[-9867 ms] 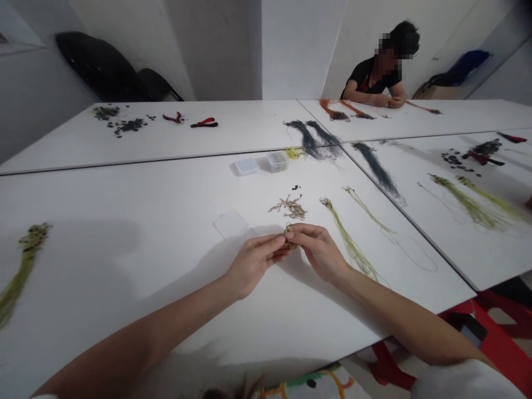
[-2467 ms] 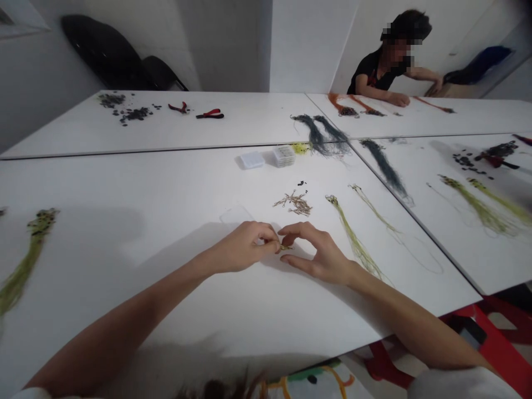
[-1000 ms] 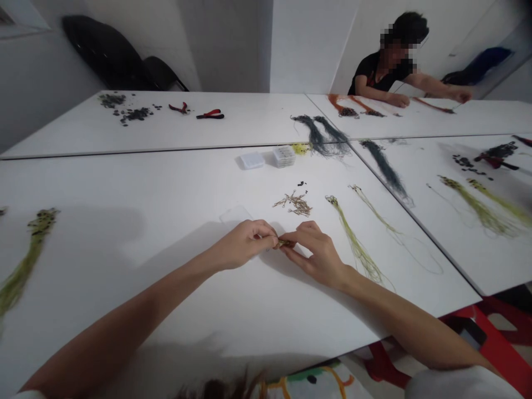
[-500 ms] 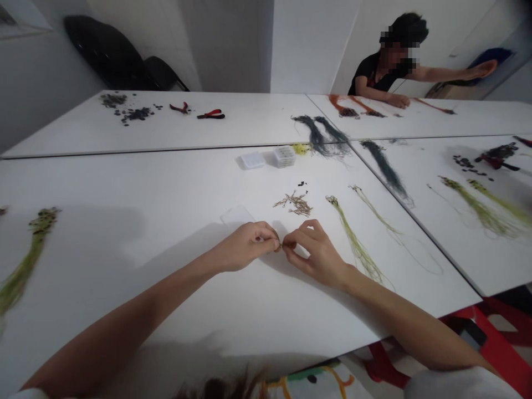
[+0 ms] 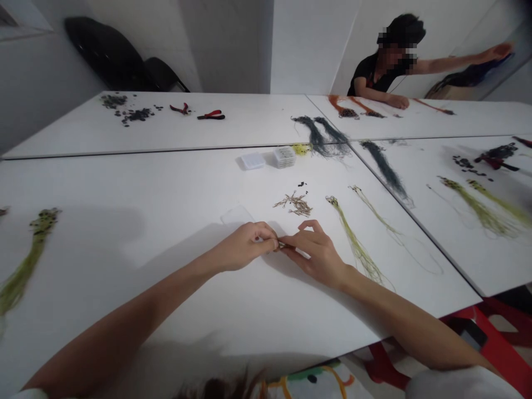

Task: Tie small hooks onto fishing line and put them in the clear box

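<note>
Over the white table (image 5: 195,310), my left hand (image 5: 251,244) pinches something too small to make out between thumb and index finger. My right hand (image 5: 318,252) meets it at the fingertips, its thumb and index finger closed around the same spot, other fingers curled. Just beyond the hands lies a pile of small brass-coloured metal pieces (image 5: 300,205), with a few tiny black bits (image 5: 302,184) behind it. A clear plastic sheet or lid (image 5: 238,216) lies partly behind my left hand. Right of my right hand is a bundle of yellow-green strands (image 5: 351,235).
Two clear boxes (image 5: 284,157) stand farther back, near dark green strand bundles (image 5: 318,136). Another yellow-green bundle (image 5: 31,257) lies far left. Red-handled pliers (image 5: 211,115) rest on the far table. A person (image 5: 384,75) sits at the back right, one arm stretched out.
My right hand's index finger and thumb have straightened and shifted slightly left against my left fingertips. The other person's outstretched hand has moved up and to the right.
</note>
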`<state>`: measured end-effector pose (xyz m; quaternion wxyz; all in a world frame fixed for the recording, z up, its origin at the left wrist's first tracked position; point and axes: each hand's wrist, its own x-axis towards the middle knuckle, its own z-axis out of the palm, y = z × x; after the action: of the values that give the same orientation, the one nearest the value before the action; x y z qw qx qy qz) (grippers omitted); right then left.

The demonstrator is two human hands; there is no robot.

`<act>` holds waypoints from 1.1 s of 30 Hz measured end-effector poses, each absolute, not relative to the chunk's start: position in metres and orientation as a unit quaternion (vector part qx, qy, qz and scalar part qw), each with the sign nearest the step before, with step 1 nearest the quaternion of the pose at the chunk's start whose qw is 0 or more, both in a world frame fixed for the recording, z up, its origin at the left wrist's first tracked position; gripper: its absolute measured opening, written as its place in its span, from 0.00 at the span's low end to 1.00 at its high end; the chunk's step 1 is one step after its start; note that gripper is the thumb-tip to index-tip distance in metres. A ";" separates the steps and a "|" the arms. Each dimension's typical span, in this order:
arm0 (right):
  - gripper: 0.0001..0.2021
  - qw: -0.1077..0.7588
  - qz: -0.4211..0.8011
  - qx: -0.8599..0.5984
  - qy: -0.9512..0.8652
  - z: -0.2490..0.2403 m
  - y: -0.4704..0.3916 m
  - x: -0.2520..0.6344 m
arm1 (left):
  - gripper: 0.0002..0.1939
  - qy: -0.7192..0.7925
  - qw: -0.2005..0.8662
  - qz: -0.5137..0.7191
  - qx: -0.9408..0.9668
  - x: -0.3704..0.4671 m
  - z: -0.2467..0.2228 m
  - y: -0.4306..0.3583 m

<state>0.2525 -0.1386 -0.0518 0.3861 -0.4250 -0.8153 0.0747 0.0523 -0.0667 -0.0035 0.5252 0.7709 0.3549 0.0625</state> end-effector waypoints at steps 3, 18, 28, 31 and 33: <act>0.06 0.376 0.040 -0.427 -0.822 -0.051 -0.138 0.253 | 0.14 0.357 0.527 0.060 0.769 0.052 -0.004 -0.066; 0.07 0.375 0.039 -0.408 -0.831 -0.045 -0.139 0.253 | 0.12 0.346 0.512 0.068 0.784 0.053 -0.006 -0.067; 0.07 0.359 0.042 -0.404 -0.840 -0.044 -0.140 0.255 | 0.16 0.352 0.469 0.061 0.808 0.052 -0.003 -0.072; 0.06 0.354 0.034 -0.406 -0.842 -0.044 -0.139 0.254 | 0.14 0.342 0.458 0.067 0.818 0.051 -0.003 -0.073; 0.06 0.352 0.030 -0.404 -0.844 -0.044 -0.139 0.254 | 0.13 0.337 0.459 0.068 0.819 0.051 -0.003 -0.073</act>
<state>0.2539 -0.1389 -0.0443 0.3521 -0.4045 -0.8435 0.0297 0.0510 -0.0731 -0.0034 0.4587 0.8193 0.3373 0.0682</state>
